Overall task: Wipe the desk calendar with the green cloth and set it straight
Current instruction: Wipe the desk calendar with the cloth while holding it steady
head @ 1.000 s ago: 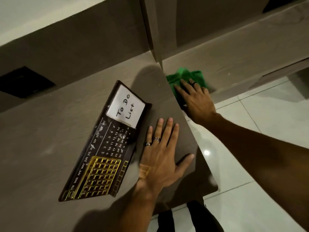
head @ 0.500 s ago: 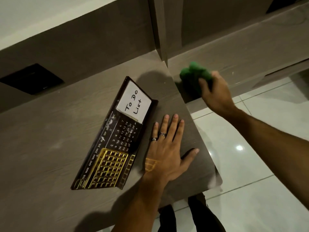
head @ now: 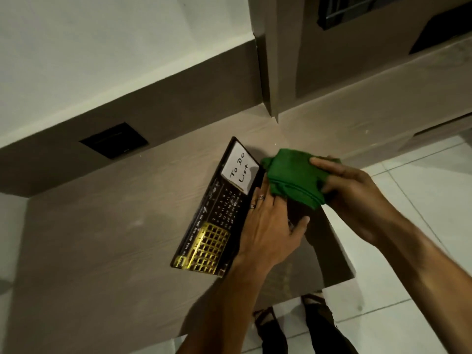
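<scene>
The desk calendar (head: 217, 213) is a dark slab with a white "To Do List" note at its far end and a gold grid at its near end. It lies askew on the wooden desk (head: 102, 226). The green cloth (head: 293, 177) is bunched up in the air just right of the calendar's far end. My right hand (head: 350, 190) grips the cloth from the right. My left hand (head: 270, 226) lies along the calendar's right edge, and its fingertips reach into the underside of the cloth.
A dark recessed panel (head: 113, 140) sits in the back ledge at the left. A vertical divider (head: 268, 72) rises behind the desk, with a lower shelf (head: 370, 108) to its right. The desk's right corner (head: 350, 274) overhangs a white tiled floor (head: 421, 187). My feet (head: 293, 328) show below.
My right hand lifted the green cloth off the lower shelf and carried it left, over the desk. My left hand rose from flat on the desk and met the cloth beside the calendar.
</scene>
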{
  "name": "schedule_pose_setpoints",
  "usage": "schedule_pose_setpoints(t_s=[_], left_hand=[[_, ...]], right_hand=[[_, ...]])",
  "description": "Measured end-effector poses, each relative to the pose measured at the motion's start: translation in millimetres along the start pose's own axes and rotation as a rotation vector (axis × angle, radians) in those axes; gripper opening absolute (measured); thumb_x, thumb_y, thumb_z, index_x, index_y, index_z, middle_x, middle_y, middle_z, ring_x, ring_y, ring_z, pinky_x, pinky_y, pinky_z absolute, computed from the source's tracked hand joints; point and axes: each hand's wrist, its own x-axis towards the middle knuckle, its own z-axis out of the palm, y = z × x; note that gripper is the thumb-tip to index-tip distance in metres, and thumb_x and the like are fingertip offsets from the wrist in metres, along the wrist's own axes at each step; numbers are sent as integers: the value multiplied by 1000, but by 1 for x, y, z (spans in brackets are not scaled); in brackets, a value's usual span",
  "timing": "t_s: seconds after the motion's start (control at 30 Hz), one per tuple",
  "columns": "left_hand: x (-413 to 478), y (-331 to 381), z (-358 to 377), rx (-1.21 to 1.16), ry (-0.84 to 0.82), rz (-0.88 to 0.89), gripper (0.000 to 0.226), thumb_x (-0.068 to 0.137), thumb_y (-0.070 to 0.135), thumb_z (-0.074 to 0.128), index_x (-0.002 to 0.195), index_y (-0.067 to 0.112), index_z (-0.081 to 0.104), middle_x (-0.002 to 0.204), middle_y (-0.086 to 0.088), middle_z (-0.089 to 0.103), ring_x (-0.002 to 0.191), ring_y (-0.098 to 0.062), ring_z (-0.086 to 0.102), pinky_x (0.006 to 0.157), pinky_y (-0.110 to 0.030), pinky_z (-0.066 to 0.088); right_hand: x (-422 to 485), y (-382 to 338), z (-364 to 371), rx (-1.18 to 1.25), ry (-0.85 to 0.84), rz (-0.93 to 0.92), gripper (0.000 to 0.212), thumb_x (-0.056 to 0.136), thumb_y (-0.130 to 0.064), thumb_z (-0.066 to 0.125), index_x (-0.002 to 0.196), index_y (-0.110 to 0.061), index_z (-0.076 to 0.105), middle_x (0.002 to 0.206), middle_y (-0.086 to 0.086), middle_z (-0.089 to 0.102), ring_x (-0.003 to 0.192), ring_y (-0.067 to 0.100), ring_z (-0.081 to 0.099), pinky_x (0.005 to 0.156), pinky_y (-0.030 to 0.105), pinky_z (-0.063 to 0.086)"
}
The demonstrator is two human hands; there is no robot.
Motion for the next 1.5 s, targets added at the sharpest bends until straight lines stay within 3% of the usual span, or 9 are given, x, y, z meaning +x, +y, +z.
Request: schedule_pose_setpoints(t_s=[0.17, 0.4, 0.53, 0.63, 0.73, 0.93, 1.07, 1.3, 1.5], left_hand=[[-8, 5, -34, -68, -22, 17, 58, 96, 40, 59, 143, 10, 40, 145, -14, 50, 134, -28, 49, 112, -39, 43], [-77, -30, -88, 82, 289, -27, 82, 87, 40, 69, 154, 13, 30, 161, -13, 37, 151, -25, 24, 121, -53, 21], [-96, -72, -99, 186, 51, -308, 105, 86, 51, 69, 161, 22, 0, 166, 4, -9, 156, -18, -14, 126, -41, -9], [-97, -82, -91, 87, -34, -321, 110, 84, 29, 77, 161, 26, -2, 166, 8, -16, 156, -18, -19, 126, -40, -11], [-96, -87, -84, -17, -67, -294, 108, 84, 19, 80, 162, 26, 6, 168, 8, -17, 156, -16, -23, 129, -40, -7], [-101, -90, -80, -147, -30, -336, 99, 88, 9, 73, 163, 21, 9, 173, -2, -5, 159, -24, -13, 130, -41, -2], [-97, -90, -83, -163, -16, -280, 108, 88, -4, 67, 161, 28, -5, 169, 11, -12, 156, -9, -18, 128, -37, -10], [-98, -92, -80, -103, -35, -260, 108, 84, -3, 70, 162, 23, -1, 169, 9, -10, 156, -10, -17, 127, -34, -13], [-97, -91, -80, -60, -11, -271, 113, 85, 0, 72, 160, 27, -8, 168, 12, -15, 154, -8, -21, 123, -30, -19]], right_hand=[[-14, 2, 15, -558, -9, -161, 67, 67, 14, 75, 122, -24, 68, 150, -12, 38, 137, 7, 37, 105, 33, 44], [-26, 12, 39, -917, 208, -507, 54, 75, -62, 66, 112, -23, 68, 154, -7, 26, 135, 12, 31, 100, 47, 47], [-40, 38, 76, -962, -22, -703, 43, 82, -43, 69, 121, -28, 58, 157, -6, 31, 140, 15, 34, 104, 55, 42], [-42, 69, 97, -1192, -218, -819, 46, 72, -11, 82, 113, -11, 63, 146, 7, 51, 129, 24, 52, 97, 51, 49], [-41, 89, 100, -1440, -375, -893, 49, 76, -18, 78, 123, -15, 62, 144, 7, 53, 113, 30, 62, 86, 41, 49], [-27, 96, 106, -1499, -317, -1072, 59, 83, -25, 61, 140, -30, 47, 153, 8, 37, 109, 32, 45, 79, 38, 34], [-6, 88, 90, -1515, -7, -829, 70, 70, -15, 83, 136, -20, 58, 149, 16, 45, 116, 36, 39, 81, 45, 44], [-22, 111, 107, -1573, -170, -1028, 85, 69, -30, 75, 146, -24, 40, 156, -2, 35, 147, 31, 17, 97, 49, 24], [-16, 116, 83, -1573, -142, -966, 75, 68, -19, 85, 137, -14, 56, 145, 9, 52, 138, 33, 42, 106, 42, 25]])
